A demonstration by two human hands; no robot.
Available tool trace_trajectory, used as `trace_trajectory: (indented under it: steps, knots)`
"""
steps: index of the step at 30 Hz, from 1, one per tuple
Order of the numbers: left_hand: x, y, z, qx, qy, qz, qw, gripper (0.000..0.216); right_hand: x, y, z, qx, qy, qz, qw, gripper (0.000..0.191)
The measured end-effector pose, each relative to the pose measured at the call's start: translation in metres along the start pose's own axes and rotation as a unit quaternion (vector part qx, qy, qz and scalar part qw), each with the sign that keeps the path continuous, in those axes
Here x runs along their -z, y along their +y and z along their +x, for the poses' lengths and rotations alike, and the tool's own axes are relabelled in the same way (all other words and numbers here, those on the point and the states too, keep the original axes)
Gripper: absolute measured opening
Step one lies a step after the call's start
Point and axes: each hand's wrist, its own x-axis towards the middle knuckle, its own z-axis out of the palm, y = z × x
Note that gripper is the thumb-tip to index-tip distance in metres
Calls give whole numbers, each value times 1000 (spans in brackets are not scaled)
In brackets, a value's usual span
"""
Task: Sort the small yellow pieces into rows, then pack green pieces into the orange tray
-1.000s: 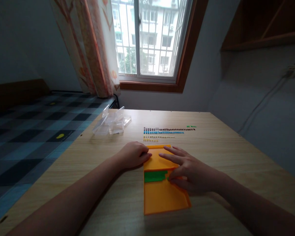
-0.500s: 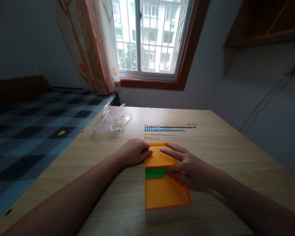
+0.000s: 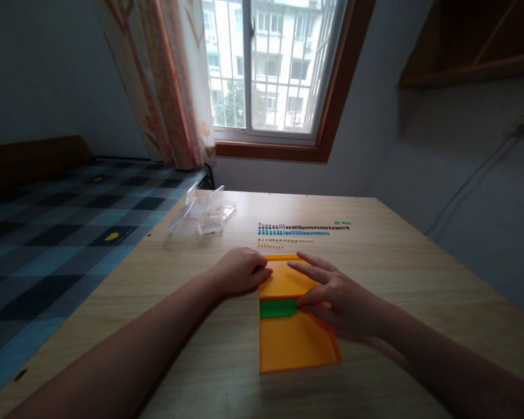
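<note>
An orange tray (image 3: 294, 349) with low rims and a crossways ridge lies on the table in front of me. My left hand (image 3: 240, 270) is closed on the tray's upper left edge, thumb over the rim. A long green strip (image 3: 277, 307) lies across the tray, just below the ridge. At the strip's right end, the thumb and a finger of my right hand (image 3: 340, 291) pinch it, while the other fingers stretch out over the tray's upper part. The strip's right tip is hidden behind those fingers.
Beyond the tray, tiny pieces stand in rows: dark ones (image 3: 303, 227), blue ones (image 3: 292, 233) and yellow ones (image 3: 269, 246). Small green pieces (image 3: 343, 223) lie at the far right. Clear plastic boxes (image 3: 209, 221) stand open at the table's (image 3: 419, 302) back left.
Both hands keep their places on the tray and the green strip. The whole view has shifted very slightly; nothing else has visibly moved.
</note>
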Motion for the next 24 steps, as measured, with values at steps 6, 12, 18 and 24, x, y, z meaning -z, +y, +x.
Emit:
trace_trajectory:
  steps: [6, 12, 18, 24]
  knots:
    - [-3, -2, 0, -4, 7, 8, 1000, 37, -1, -1, 1, 5, -1, -34, 999, 18]
    - [-5, -3, 0, -3, 15, 2, 1000, 35, -2, -6, 3, 4, 4, -65, 998, 12]
    - [-2, -1, 0, -5, 11, -1, 1000, 36, -5, -11, 6, -17, 12, -90, 996, 10]
    - [-3, -1, 0, -7, 10, -3, 1000, 36, -9, -12, 6, -35, 28, -95, 995, 10]
